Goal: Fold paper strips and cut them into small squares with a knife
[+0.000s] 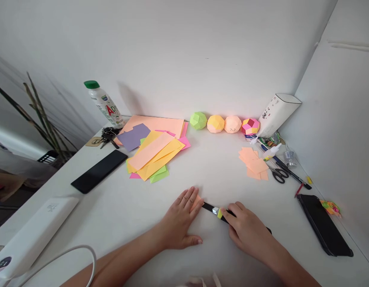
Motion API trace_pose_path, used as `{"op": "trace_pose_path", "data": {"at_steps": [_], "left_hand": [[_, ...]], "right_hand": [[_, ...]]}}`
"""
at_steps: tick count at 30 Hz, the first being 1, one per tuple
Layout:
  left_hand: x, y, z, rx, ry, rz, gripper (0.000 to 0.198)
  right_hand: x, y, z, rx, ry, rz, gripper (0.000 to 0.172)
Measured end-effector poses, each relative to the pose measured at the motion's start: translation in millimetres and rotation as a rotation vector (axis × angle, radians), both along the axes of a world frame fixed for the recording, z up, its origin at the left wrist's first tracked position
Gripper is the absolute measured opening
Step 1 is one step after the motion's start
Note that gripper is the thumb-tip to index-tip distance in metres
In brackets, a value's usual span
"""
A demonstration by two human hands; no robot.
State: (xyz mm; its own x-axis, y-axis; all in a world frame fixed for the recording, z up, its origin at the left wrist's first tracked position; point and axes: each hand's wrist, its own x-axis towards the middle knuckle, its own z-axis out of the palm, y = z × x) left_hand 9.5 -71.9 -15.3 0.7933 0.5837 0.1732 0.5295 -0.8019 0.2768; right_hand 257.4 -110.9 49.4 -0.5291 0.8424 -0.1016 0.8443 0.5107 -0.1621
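My left hand (182, 221) lies flat on the white table, fingers stretched out and thumb apart, pressing down a small piece of orange paper (196, 202) that is mostly covered. My right hand (247, 229) is closed around a black utility knife (214, 210) with a yellow part near its front. The knife's dark blade reaches the paper beside my left fingertips. Beyond my right hand rests a small pile of cut peach paper pieces (254, 164). A larger stack of coloured paper strips (154, 153) lies farther back on the left.
Several paper balls (216, 124) line the wall. Scissors (279, 175), a glue bottle (272, 152), a pen (287, 167) and a black phone (324, 225) lie right. Left are a plastic bottle (106, 104), keys (109, 135), a black slab (99, 171) and a white device (34, 235) with a cable.
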Motion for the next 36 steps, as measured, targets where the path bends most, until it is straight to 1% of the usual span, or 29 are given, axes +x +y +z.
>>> {"op": "trace_pose_path", "data": {"at_steps": [5,10,15,19,26,36], "left_hand": [[-0.5,0.3,0.6,0.005,0.011,-0.014,0.102],[-0.3,0.4,0.9,-0.013,0.010,-0.008,0.103],[-0.7,-0.4,-0.2,-0.019,0.011,-0.010,0.103],[-1.0,-0.1,-1.0,-0.007,-0.004,-0.005,0.103],[-1.4,0.0,-1.4,-0.004,0.000,-0.005,0.103],[-1.3,-0.6,-0.3,-0.015,0.000,0.001,0.103]], "right_hand": [[-0.7,2.2,0.8,-0.005,-0.018,-0.011,0.048],[-4.0,5.3,-2.1,0.030,-0.014,0.010,0.047],[-5.3,8.8,-3.5,0.040,-0.017,-0.003,0.047],[-7.4,11.7,-5.9,0.057,-0.020,0.019,0.047],[-11.1,15.9,-10.5,0.131,-0.014,0.036,0.046],[-20.9,21.0,-13.1,0.178,-0.009,0.040,0.045]]}}
